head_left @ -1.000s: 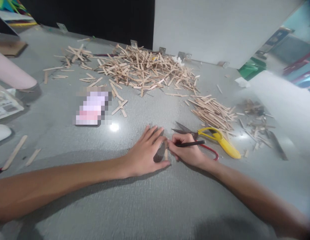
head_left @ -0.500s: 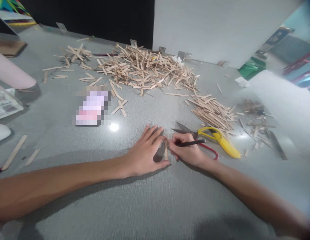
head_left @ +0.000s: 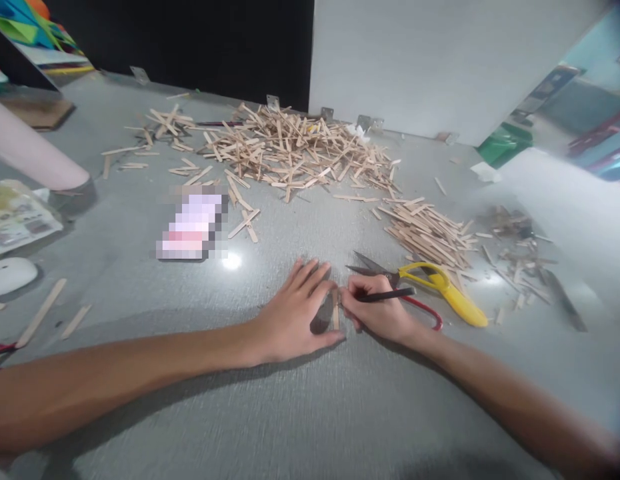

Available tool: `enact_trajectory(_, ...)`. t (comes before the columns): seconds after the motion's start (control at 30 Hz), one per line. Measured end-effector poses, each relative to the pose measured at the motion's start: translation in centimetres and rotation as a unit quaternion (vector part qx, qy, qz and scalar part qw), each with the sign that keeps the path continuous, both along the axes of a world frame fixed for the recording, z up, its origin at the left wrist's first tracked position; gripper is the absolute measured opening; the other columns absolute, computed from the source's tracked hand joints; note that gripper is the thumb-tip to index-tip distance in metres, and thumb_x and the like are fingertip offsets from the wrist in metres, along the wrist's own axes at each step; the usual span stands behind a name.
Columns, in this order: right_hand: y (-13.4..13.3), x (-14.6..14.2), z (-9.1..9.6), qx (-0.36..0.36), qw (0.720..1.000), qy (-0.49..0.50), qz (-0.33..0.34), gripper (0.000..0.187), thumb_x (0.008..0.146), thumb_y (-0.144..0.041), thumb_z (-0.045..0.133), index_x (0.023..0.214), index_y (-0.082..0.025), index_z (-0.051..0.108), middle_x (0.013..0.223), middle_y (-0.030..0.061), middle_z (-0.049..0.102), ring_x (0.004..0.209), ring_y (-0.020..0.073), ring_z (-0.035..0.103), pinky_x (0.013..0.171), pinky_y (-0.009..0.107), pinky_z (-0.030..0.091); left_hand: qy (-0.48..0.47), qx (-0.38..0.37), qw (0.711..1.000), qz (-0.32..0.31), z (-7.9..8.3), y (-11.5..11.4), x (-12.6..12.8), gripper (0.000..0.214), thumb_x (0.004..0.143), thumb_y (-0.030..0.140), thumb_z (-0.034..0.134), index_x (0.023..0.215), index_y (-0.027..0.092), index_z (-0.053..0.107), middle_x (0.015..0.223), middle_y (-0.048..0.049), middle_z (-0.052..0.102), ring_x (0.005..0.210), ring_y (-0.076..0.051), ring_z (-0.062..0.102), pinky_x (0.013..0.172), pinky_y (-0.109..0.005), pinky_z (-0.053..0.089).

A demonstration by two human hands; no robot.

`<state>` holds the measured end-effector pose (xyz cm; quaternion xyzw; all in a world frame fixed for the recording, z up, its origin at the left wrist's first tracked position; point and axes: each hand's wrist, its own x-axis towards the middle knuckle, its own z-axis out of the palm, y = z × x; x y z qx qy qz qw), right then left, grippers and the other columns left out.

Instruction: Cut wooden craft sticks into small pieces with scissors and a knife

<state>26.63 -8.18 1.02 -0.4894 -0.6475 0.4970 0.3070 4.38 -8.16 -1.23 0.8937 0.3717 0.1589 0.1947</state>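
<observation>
Holding a short wooden stick (head_left: 335, 317) by its two ends with the left hand (head_left: 290, 320), just right of the middle of the frame. Setting the thumb at the stick's near end and the index finger at its far end, bowing the two around a shadowed gap, and spreading the other fingers over the grey table (head_left: 290, 427) toward the top of the frame. Gripping a dark pen (head_left: 390, 295) with the right hand (head_left: 383, 312), curling the fingers around it just beside the stick. Slanting the pen's back end toward the right of the frame and hiding its tip behind the fingers, leaving contact with the wood impossible to tell.

Seeing scissors (head_left: 447, 287) just beyond the right hand, yellow and red in the handles, blades parted and pointing left. Finding a bundled heap of sticks (head_left: 430, 233) above them, a loose pile (head_left: 295, 147) sprawling across the upper middle, and dark scraps (head_left: 515, 230) at the right. Noting a pixelated phone (head_left: 193, 223) left of centre, beside a crossed pair of sticks (head_left: 249, 225). Showing a white mouse (head_left: 13, 275), a packet (head_left: 20, 220) and a pink cylinder (head_left: 40, 147) along the left edge. Facing a black panel (head_left: 200, 47) and a pale panel (head_left: 420, 60) across the top.
</observation>
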Motion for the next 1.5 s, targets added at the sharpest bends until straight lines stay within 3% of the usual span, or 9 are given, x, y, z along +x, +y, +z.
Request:
enact_trajectory(0.57, 0.12, 0.17, -0.22, 0.042, 0.999, -0.028, 0.018, 0.040, 0.095, -0.023, 0.063, 0.059, -0.022, 0.046, 0.044, -0.0049, 0.052, 0.038, 0.0081, 0.046, 0.041, 0.020, 0.034, 0.007, -0.006, 1.000, 0.002, 0.19, -0.03, 0.01, 0.081, 0.091, 0.077, 0.069, 0.145, 0.018, 0.056, 0.176, -0.0204, 0.035, 0.167, -0.042, 0.020, 0.137, -0.067, 0.015)
enact_trajectory(1.5, 0.30, 0.32, -0.21, 0.077, 0.995, -0.055, 0.035, 0.038, 0.091, -0.021, 0.061, 0.057, -0.022, 0.044, 0.047, -0.0056, 0.048, 0.047, 0.0082, 0.037, 0.046, 0.022, 0.030, -0.004, -0.006, 1.000, 0.000, -0.39, 0.14, -0.20, 0.083, 0.092, 0.079, 0.066, 0.148, 0.019, 0.055, 0.176, -0.0194, 0.034, 0.168, -0.041, 0.017, 0.137, -0.068, 0.013)
